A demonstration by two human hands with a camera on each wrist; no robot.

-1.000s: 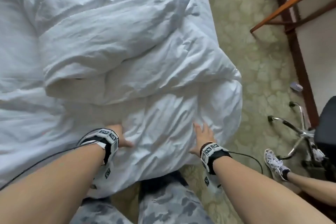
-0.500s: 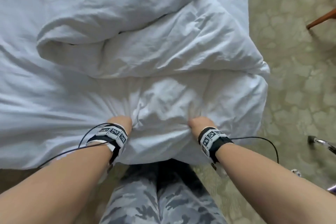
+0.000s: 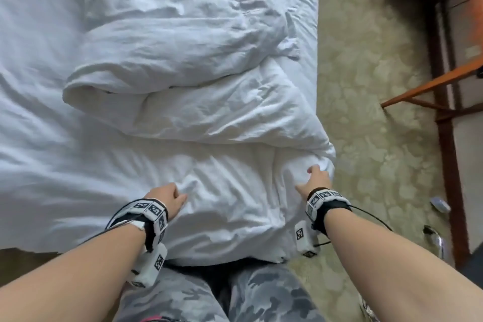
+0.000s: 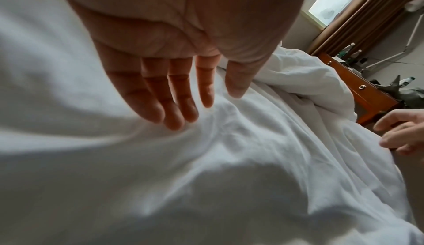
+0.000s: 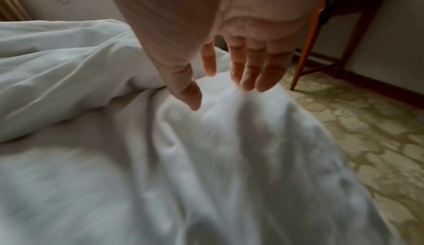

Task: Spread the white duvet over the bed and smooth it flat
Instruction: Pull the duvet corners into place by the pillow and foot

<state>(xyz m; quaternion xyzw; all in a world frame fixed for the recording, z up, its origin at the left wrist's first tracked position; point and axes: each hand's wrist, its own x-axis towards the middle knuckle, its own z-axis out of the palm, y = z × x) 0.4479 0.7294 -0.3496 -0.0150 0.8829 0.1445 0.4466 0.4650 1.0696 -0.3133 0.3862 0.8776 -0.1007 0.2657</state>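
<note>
My arms are bare. Each wrist wears a black band [image 3: 150,213] faced with white tiles printed in black square markers. A white box [image 3: 304,236] with the same markers hangs under each wrist, and a thin black cable [image 3: 376,219] loops off behind. My trousers [image 3: 264,295] are grey camouflage.

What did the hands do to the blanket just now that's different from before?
Both hands let go. Half a second ago they gripped bunched cloth at the near edge; now the left hand lies open on the duvet, and the right hand has moved out to the right, open, near the bed's corner. The big folded heap farther up is still not spread.
</note>
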